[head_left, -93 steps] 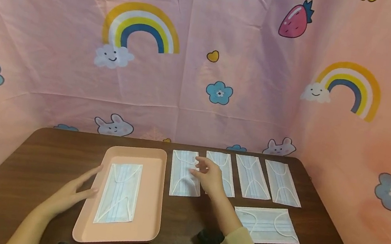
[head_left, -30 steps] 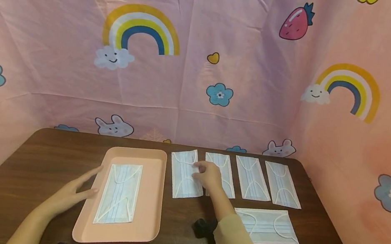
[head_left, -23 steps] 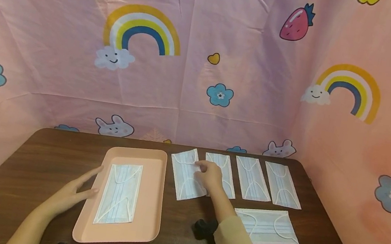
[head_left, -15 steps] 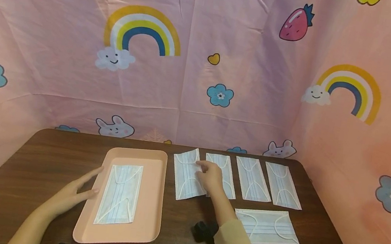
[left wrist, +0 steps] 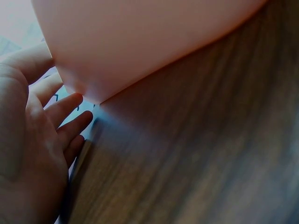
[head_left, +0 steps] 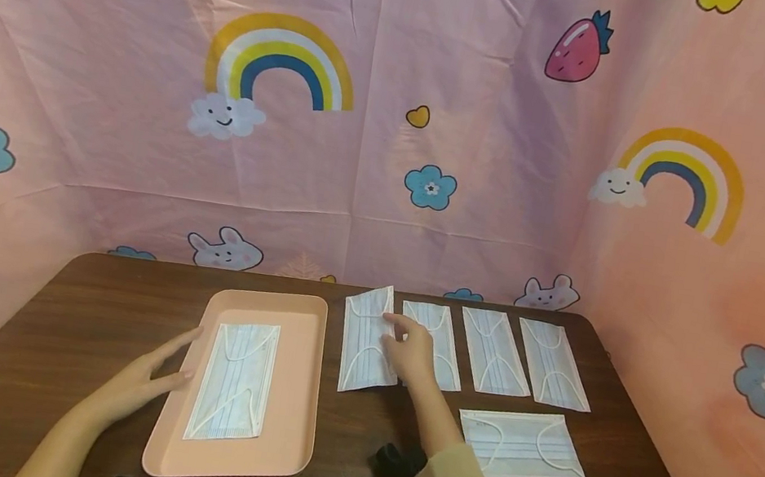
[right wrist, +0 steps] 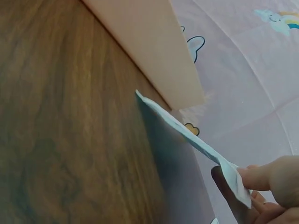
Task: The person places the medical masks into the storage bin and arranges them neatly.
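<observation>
Head view: a mask (head_left: pixel 363 343) is pinched by its right edge between thumb and fingers of the right hand (head_left: pixel 413 352); light pressure is advised, so the pleats are not creased. It is held tilted between the tray (head_left: pixel 293 390) and a row of three masks (head_left: pixel 495 353). The tray's left rim is touched by the left hand (head_left: pixel 138 383), fingers spread, and is best steadied there.
</observation>
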The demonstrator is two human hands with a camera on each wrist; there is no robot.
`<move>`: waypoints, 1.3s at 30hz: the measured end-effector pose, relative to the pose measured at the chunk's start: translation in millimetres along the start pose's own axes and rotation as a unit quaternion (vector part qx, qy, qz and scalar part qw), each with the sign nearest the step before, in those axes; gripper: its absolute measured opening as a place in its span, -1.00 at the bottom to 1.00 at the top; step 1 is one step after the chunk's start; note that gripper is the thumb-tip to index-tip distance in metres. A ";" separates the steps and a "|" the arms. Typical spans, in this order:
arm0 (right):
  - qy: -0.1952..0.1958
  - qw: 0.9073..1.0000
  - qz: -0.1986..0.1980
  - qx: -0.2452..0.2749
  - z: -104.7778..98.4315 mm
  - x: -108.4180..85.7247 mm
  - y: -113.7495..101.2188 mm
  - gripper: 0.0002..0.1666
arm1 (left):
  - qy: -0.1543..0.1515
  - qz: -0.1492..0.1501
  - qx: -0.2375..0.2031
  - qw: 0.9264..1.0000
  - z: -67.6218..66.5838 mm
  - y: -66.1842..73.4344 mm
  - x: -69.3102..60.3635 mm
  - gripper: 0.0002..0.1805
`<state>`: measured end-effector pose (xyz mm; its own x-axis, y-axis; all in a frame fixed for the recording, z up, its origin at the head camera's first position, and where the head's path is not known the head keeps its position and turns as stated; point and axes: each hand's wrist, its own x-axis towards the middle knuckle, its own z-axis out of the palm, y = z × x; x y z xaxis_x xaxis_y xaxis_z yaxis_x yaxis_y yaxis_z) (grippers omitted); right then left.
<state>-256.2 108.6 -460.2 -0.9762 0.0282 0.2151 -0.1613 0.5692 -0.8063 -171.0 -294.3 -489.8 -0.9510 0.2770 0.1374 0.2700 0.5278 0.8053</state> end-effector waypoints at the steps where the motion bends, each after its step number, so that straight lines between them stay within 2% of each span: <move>1: 0.003 1.000 -0.003 0.003 -0.2 -0.8 -0.3 -0.59 | 0.000 0.001 0.001 1.000 0.1 -0.2 0.0 -0.25; 12: 0.037 0.997 -0.024 0.068 -2.8 -10.8 -10.9 -0.60 | 0.003 0.004 0.001 1.000 -0.1 -0.3 -0.1 -0.25; 26: 0.050 0.986 0.003 0.157 -4.9 -25.0 -35.0 -0.59 | 0.009 0.005 0.007 1.000 -1.1 4.5 -1.5 -0.26; 39: 0.033 0.976 -0.010 0.214 1.4 -38.9 -56.3 -0.60 | 0.004 0.002 0.002 1.000 -1.3 1.0 0.0 -0.25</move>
<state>-209.3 74.3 -423.9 -0.9632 0.0817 0.2561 -0.2390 0.1757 -0.9550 -171.0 -294.9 -488.3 -0.9512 0.2723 0.1454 0.2745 0.5305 0.8020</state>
